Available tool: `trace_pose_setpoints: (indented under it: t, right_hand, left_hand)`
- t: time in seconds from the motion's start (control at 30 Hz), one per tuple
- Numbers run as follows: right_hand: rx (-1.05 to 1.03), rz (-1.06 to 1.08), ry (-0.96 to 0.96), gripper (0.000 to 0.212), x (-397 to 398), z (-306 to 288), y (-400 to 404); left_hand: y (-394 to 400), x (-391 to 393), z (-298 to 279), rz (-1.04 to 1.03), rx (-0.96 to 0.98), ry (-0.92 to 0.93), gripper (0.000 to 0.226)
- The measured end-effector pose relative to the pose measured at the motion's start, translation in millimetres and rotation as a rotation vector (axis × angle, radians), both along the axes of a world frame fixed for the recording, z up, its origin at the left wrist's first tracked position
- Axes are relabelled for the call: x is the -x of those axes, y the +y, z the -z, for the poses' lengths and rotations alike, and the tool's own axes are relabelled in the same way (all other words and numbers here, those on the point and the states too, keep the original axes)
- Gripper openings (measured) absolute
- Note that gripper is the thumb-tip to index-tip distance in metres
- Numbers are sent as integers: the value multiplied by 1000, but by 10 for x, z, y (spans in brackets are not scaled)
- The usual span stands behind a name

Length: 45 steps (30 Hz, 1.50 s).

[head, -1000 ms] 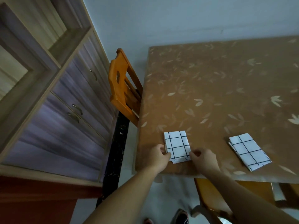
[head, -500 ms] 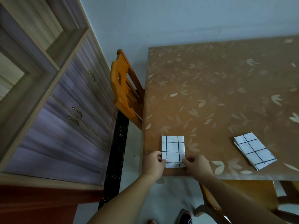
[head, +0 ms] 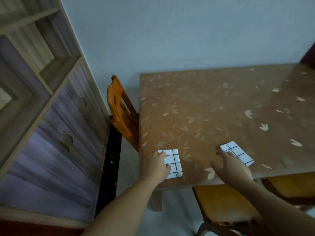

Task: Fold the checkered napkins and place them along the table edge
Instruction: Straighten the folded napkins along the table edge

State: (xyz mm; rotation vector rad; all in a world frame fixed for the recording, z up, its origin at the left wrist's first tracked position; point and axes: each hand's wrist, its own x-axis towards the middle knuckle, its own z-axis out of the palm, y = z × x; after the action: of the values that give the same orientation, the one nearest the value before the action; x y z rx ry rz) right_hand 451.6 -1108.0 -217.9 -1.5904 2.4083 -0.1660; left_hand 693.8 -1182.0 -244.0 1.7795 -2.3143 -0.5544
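The left hand (head: 157, 165) rests flat, fingers loose, on the folded napkin (head: 173, 163) at the counter's (head: 213, 116) near edge. The right hand (head: 230, 165), fingers spread and holding nothing, hovers at the second folded napkin (head: 238, 153) just beyond its fingertips.

left napkin (head: 173, 161) part under left hand (head: 156, 167), right hand (head: 229, 165) blurred
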Motion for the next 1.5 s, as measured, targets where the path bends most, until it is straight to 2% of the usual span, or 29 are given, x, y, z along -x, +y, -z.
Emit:
trace_pose_setpoints:
  t: [0.1, 0.27, 0.57, 0.7, 0.9, 1.13, 1.3, 1.43, 1.5]
  right_hand:
    - [23, 22, 51, 50, 294, -222, 222]
    - [76, 31, 48, 45, 867, -468, 701]
    - [181, -40, 18, 46, 2225, -801, 1758]
    - [185, -107, 5, 49, 2593, -944, 1913]
    - [180, -150, 16, 69, 2856, -942, 1687]
    - [32, -193, -42, 69, 3013, -621, 1004]
    - [-39, -168, -94, 69, 3097, -282, 540]
    - [-139, -186, -206, 59, 2979, 28, 249]
    - [-177, -257, -258, 39, 2887, 165, 108]
  left_hand:
    - [149, 288, -198, 84, 49, -37, 37]
    - [503, 862, -484, 111, 65, -19, 35]
    - [1617, 2248, -826, 8, 102, 57, 31]
    - [1887, 2681, -973, -53, 98, 122, 34]
    - [1914, 2811, -985, -167, 82, 106, 30]
    - [1459, 2911, -607, -268, 0, 124, 33]
    - [1014, 3075, -286, -326, -134, 156, 39]
    - [806, 3157, -36, -386, -261, 203, 39]
    - [714, 3181, 106, -427, -316, 219, 39]
